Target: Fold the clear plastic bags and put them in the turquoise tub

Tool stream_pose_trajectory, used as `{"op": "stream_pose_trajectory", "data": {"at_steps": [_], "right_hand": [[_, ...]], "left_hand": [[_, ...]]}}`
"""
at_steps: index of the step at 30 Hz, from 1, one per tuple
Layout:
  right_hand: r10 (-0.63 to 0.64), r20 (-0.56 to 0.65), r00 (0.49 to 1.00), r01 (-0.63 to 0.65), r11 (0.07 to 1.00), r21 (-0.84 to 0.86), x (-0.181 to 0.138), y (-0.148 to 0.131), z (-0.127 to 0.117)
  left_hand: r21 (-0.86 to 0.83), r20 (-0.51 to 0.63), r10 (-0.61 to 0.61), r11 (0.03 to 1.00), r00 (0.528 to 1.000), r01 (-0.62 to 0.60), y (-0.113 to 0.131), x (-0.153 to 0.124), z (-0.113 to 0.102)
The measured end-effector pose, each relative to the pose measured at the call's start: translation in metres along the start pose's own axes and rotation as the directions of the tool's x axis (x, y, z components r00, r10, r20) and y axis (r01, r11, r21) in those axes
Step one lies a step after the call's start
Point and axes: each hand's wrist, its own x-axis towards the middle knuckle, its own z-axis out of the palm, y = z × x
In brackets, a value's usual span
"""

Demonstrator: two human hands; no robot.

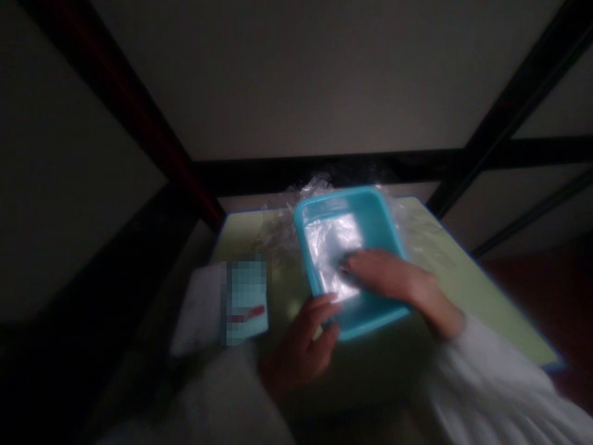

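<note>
Pale sleeves come nearest the camera in the head view, the right sleeve [500, 377] on the near right side of the turquoise bin [375, 326] and the left sleeve [231, 395] on its near left side. The bin sits on the pale green table [472, 309], its open top facing up and turned slightly askew.

At the bin's near left corner is the left hand [306, 343], thumb and forefinger spread apart, their tips at the rim; whether they clamp the wall or only touch it, I cannot tell. The right hand [393, 276] reaches over the bin's right side and into it, fingers held close together, the tips over a shiny clear sheet [331, 238] lying inside. Blur hides whether those fingertips pinch anything.

Crumpled clear film [317, 184] spreads behind the bin and out past both its sides. Left of the bin, well apart from it, lies a teal packet [248, 290] with a red mark, partly pixelated; on the packet's far side from the bin is a whitish flat item [199, 309].
</note>
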Motion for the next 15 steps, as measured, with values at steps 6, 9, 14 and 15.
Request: {"op": "stream_pose_trajectory", "data": {"at_steps": [6, 9, 14, 15], "right_hand": [[-0.021, 0.047, 0.999, 0.022, 1.000, -0.022, -0.001, -0.003, -0.006], [-0.018, 0.061, 0.998, 0.019, 0.999, -0.029, 0.000, -0.007, -0.009], [-0.019, 0.084, 0.996, 0.021, 1.000, -0.018, 0.001, -0.009, -0.011], [-0.026, 0.075, 0.997, 0.027, 1.000, -0.008, 0.001, -0.009, -0.010]], "left_hand": [[-0.002, 0.021, -0.002, 1.000, 1.000, 0.002, 0.002, 0.002, -0.002], [-0.013, 0.024, -0.013, 1.000, 1.000, 0.013, 0.001, 0.002, -0.002], [-0.017, 0.037, -0.020, 1.000, 0.999, 0.020, 0.002, 0.002, -0.003], [-0.016, 0.032, -0.006, 1.000, 0.999, 0.007, 0.002, 0.002, -0.003]]}}
